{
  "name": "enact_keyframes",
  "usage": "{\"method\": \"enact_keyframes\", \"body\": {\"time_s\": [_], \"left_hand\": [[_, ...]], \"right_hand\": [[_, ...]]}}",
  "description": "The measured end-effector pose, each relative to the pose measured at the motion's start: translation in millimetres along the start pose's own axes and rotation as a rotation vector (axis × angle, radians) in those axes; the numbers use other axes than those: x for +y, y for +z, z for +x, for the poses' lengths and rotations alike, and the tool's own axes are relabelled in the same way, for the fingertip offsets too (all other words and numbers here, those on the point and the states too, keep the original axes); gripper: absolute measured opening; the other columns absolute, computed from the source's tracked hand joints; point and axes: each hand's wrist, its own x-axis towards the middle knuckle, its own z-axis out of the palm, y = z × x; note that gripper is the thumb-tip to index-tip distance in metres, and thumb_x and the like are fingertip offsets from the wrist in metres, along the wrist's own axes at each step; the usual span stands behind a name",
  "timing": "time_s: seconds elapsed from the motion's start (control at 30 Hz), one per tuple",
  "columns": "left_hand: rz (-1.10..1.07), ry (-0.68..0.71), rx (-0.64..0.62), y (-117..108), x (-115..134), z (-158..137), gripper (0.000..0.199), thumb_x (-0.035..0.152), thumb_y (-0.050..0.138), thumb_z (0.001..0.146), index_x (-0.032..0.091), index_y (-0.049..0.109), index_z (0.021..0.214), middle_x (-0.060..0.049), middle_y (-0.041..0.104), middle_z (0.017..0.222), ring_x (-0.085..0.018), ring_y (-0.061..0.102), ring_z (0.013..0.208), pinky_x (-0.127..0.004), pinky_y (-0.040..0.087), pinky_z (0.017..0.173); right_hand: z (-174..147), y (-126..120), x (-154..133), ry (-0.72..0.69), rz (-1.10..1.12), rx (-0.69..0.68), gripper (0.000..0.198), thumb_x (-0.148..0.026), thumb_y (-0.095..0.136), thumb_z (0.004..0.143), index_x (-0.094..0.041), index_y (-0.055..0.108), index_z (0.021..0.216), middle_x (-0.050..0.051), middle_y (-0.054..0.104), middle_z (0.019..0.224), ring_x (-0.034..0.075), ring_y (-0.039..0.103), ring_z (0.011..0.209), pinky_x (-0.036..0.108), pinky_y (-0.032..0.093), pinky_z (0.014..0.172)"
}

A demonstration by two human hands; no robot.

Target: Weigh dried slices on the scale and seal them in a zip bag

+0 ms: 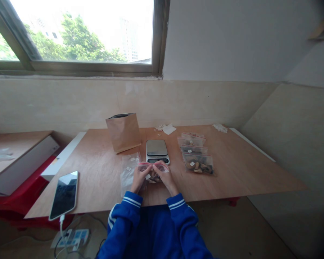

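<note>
My left hand [139,177] and my right hand [165,175] pinch the red-striped top edge of a clear zip bag [153,177], thumbs close together at its middle. Brown dried pieces and a small white label show inside the bag, partly hidden by my fingers. Just beyond my hands stands a kitchen scale [157,148] with a bare metal plate. Flat clear zip bags [127,172] with small labels lie beside my left hand. To the right, several filled zip bags [199,164] lie in an overlapping row, the nearest with brown and dark dried pieces.
An open brown paper pouch [123,133] stands at the back left. A phone [64,194] on a charging cable lies at the table's left front edge. White paper scraps [168,128] lie near the wall. A power strip [75,238] rests on the floor, left.
</note>
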Motion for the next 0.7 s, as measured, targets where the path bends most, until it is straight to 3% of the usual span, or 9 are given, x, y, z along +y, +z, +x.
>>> {"method": "enact_keyframes", "body": {"time_s": [0.2, 0.33, 0.47, 0.7], "left_hand": [[-0.087, -0.026, 0.012, 6, 15, -7, 0.033, 0.044, 0.07, 0.077, 0.013, 0.075, 0.085, -0.008, 0.072, 0.078, -0.02, 0.066, 0.072, -0.028, 0.05, 0.066], [-0.072, -0.012, 0.029, 5, 29, -8, 0.028, 0.042, 0.071, 0.076, 0.015, 0.075, 0.077, -0.006, 0.071, 0.076, -0.019, 0.065, 0.075, -0.027, 0.049, 0.068], [-0.059, -0.032, 0.026, 4, 38, -9, 0.028, 0.043, 0.071, 0.075, 0.016, 0.074, 0.074, -0.004, 0.07, 0.073, -0.018, 0.065, 0.071, -0.026, 0.048, 0.066], [-0.092, -0.07, 0.156, 0, 30, -8, 0.047, 0.059, 0.058, 0.08, 0.016, 0.07, 0.066, -0.004, 0.069, 0.062, -0.018, 0.063, 0.058, -0.028, 0.05, 0.059]], "right_hand": [[-2, -7, -17, 0.023, 0.044, -0.008, 0.034, -0.051, 0.072, 0.074, -0.019, 0.064, 0.081, -0.001, 0.065, 0.064, 0.016, 0.061, 0.058, 0.027, 0.051, 0.058], [-3, -16, -22, -0.018, 0.006, 0.057, 0.032, -0.05, 0.067, 0.079, -0.017, 0.067, 0.081, 0.003, 0.068, 0.073, 0.017, 0.064, 0.067, 0.026, 0.051, 0.062], [-3, -17, -23, -0.061, -0.038, 0.106, 0.031, -0.048, 0.069, 0.077, -0.017, 0.067, 0.074, 0.003, 0.067, 0.068, 0.017, 0.062, 0.066, 0.026, 0.05, 0.061], [1, -12, -26, 0.089, 0.068, 0.101, 0.044, -0.058, 0.075, 0.068, -0.015, 0.07, 0.077, 0.005, 0.068, 0.062, 0.018, 0.062, 0.057, 0.028, 0.05, 0.056]]}}
